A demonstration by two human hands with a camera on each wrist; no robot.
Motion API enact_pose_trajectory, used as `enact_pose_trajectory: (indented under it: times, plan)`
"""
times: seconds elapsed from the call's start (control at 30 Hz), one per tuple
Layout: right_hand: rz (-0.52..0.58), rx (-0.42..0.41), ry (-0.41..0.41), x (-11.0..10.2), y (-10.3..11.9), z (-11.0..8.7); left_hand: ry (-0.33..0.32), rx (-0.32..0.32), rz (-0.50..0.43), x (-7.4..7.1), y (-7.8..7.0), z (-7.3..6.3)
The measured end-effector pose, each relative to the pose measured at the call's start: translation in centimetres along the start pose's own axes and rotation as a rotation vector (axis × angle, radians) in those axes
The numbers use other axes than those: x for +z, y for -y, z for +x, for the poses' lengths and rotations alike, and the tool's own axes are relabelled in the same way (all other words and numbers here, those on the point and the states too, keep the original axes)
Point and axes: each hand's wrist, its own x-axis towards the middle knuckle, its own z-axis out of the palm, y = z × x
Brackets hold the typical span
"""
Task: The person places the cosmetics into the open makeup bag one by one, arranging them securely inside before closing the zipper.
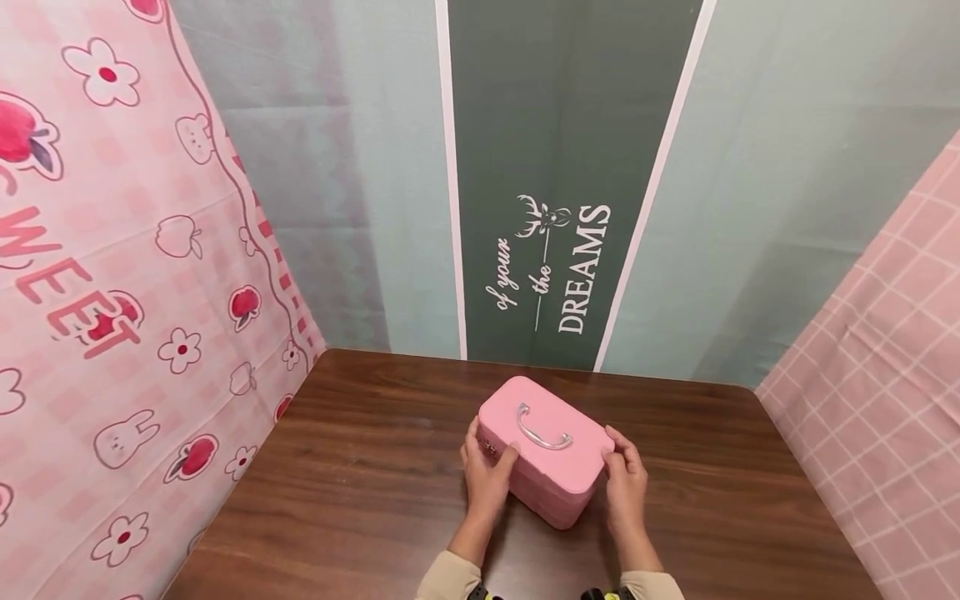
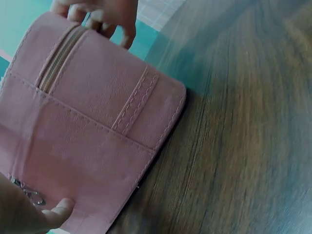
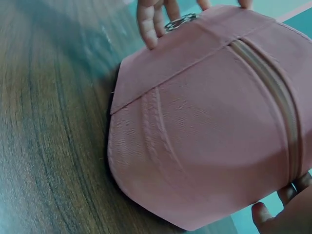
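Observation:
A pink zippered vanity case [image 1: 577, 458] stands at an angle on the wooden table, its lid shut. On the lid is a silver handle [image 1: 543, 437]. My left hand [image 1: 487, 479] grips the left end, thumb on the near side. Metal zipper pulls [image 2: 30, 191] hang close to that thumb in the left wrist view. At the opposite end, my right hand [image 1: 626, 483] holds the case by its corner below the lid. A zipper [image 3: 275, 97] runs along the upper side, closed where it shows. The far side of the case is hidden.
The brown wood-grain table [image 1: 360, 483] spreads around the case. Behind it hangs a green and grey cloth backdrop [image 1: 562, 108] with lettering. Patterned pink cloth [image 1: 150, 267] borders the left, and a pink checked cloth [image 1: 892, 367] borders the right.

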Motion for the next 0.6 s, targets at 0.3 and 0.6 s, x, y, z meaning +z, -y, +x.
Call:
enact_pose_trajectory:
  times: [0.3,0.6]
  plan:
    - [-0.001,-0.040,0.096,-1.2,-0.1,-0.6,0.145,0.018,-0.122,-1.2,-1.5,1.1]
    - [-0.191,0.122,0.133,-0.5,2.3,-2.9,0.212,-0.022,-0.097,-1.3,0.1,3.1]
